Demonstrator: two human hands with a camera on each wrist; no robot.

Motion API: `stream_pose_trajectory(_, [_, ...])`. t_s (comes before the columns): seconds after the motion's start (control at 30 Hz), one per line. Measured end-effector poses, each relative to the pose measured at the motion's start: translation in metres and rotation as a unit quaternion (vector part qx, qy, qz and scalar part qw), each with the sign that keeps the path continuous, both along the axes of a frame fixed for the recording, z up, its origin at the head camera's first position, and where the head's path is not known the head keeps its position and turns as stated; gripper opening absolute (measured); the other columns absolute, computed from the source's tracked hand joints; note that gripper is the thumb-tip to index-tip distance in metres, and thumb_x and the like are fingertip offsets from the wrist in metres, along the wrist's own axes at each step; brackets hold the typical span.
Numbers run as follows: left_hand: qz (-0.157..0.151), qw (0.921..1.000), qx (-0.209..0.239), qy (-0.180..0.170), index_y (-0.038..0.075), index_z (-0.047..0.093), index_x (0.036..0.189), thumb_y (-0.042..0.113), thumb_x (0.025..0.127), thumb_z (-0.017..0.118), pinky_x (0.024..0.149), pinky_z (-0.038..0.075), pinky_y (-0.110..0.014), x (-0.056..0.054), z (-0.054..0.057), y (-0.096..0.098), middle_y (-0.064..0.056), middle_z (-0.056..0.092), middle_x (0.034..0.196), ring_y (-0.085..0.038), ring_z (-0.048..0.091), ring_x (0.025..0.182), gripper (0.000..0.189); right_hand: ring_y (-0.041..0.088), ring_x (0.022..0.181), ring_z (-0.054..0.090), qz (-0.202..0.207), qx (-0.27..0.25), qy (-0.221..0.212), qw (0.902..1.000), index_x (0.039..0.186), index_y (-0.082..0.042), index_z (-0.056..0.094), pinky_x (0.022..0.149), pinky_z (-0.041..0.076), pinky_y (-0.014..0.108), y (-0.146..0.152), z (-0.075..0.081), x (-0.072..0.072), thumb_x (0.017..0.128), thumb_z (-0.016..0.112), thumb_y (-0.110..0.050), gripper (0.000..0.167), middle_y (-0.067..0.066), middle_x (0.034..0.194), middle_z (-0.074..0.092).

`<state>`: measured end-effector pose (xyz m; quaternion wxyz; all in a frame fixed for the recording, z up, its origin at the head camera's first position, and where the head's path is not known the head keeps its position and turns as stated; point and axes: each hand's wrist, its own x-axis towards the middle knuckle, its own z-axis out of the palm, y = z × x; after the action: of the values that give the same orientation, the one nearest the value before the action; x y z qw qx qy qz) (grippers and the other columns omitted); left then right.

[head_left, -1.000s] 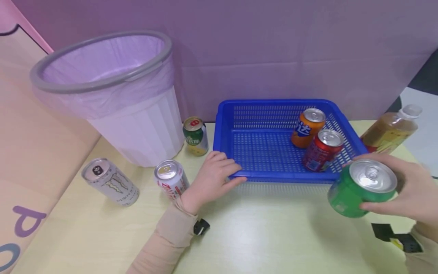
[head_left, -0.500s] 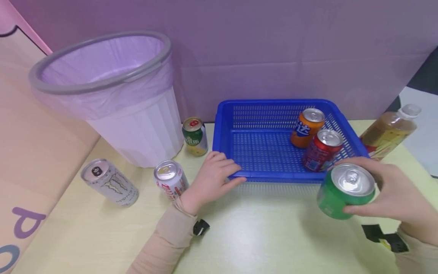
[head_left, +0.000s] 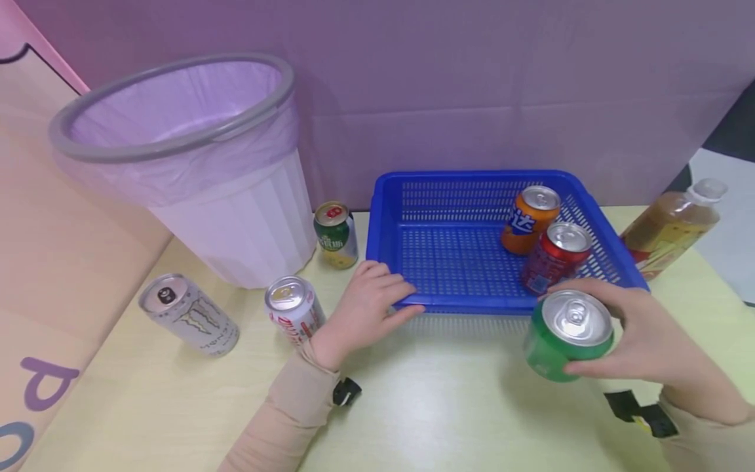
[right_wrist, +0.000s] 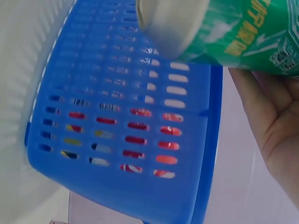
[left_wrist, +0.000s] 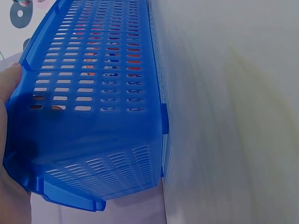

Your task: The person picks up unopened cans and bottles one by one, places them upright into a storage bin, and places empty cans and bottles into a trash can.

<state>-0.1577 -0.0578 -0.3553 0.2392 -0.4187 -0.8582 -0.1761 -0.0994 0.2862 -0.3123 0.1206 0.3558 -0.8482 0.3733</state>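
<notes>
My right hand point(head_left: 643, 334) grips a green soda can point(head_left: 569, 334) above the table, just in front of the blue basket's right front corner. In the right wrist view the can point(right_wrist: 247, 32) is tilted across the top, apart from the basket's slotted wall point(right_wrist: 126, 186). The left hand point(head_left: 371, 308) holds the left front corner of the basket point(head_left: 472, 305), fingers over the rim and thumb along the front. Inside the basket, at its right side, an orange Fanta can point(head_left: 531, 219) and a red can point(head_left: 557, 259) stand close together.
A lined white bin point(head_left: 236, 216) stands back left. Near it are a green-and-gold can point(head_left: 336, 236), a white can with red lettering point(head_left: 293, 308) and a grey Monster can point(head_left: 191, 314). Right of the basket is a tea-coloured bottle point(head_left: 672, 229). A purple-grey backdrop point(head_left: 442, 85) rises behind.
My right hand has carried the green can leftward and slightly toward me along the basket's front. The left hand and the basket stay where they were.
</notes>
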Motion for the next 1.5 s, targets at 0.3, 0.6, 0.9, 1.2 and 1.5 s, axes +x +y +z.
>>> stream_pose_trajectory(0.3, [-0.001,1.0,0.0,0.0,0.016,0.07,0.092,0.038,0.087,0.063,0.084,0.038,-0.032,0.0,0.0,0.0,0.006,0.069,0.085,-0.012,0.05,0.076,0.023,-0.002,0.098,0.06,0.018,-0.004,-0.007,0.9998,0.118,-0.004,0.059,0.089,0.04,0.009,-0.012,-0.004,0.0,0.032,0.095,-0.009,0.093,-0.014,0.109,0.066])
stream_pose_trajectory(0.6, [0.0,1.0,0.004,-0.005,0.016,0.07,0.092,0.037,0.087,0.064,0.085,0.037,-0.032,0.0,-0.001,0.001,0.007,0.069,0.085,-0.012,0.049,0.076,0.023,-0.003,0.096,0.06,0.013,0.006,-0.005,0.9999,0.119,-0.008,0.059,0.086,0.042,0.01,-0.026,-0.005,0.003,0.035,0.096,-0.016,0.091,-0.016,0.109,0.066])
stream_pose_trajectory(0.9, [-0.004,0.9998,0.008,-0.016,0.014,0.07,0.093,0.037,0.088,0.064,0.085,0.037,-0.033,-0.001,-0.002,0.001,0.005,0.069,0.085,-0.012,0.049,0.076,0.025,-0.002,0.095,0.06,0.018,-0.002,-0.006,0.9998,0.118,-0.008,0.059,0.086,0.043,0.011,-0.032,-0.004,0.004,0.037,0.096,-0.017,0.089,-0.016,0.109,0.065])
stream_pose_trajectory(1.2, [-0.001,0.9998,0.005,-0.018,0.015,0.07,0.093,0.038,0.088,0.063,0.085,0.037,-0.033,-0.001,0.0,0.001,0.004,0.069,0.085,-0.013,0.05,0.077,0.024,-0.004,0.099,0.058,0.015,-0.005,-0.004,0.9999,0.116,-0.004,0.06,0.088,0.042,0.01,-0.034,-0.006,0.002,0.037,0.095,-0.015,0.088,-0.019,0.11,0.063])
stream_pose_trajectory(1.5, [0.003,0.9998,-0.003,-0.021,0.015,0.07,0.093,0.037,0.088,0.063,0.086,0.037,-0.033,-0.001,0.002,0.001,0.004,0.069,0.085,-0.013,0.049,0.077,0.024,-0.003,0.102,0.058,0.03,-0.055,-0.014,0.998,0.116,0.001,0.06,0.09,0.04,0.01,-0.035,-0.01,-0.001,0.036,0.095,-0.012,0.089,-0.015,0.111,0.064])
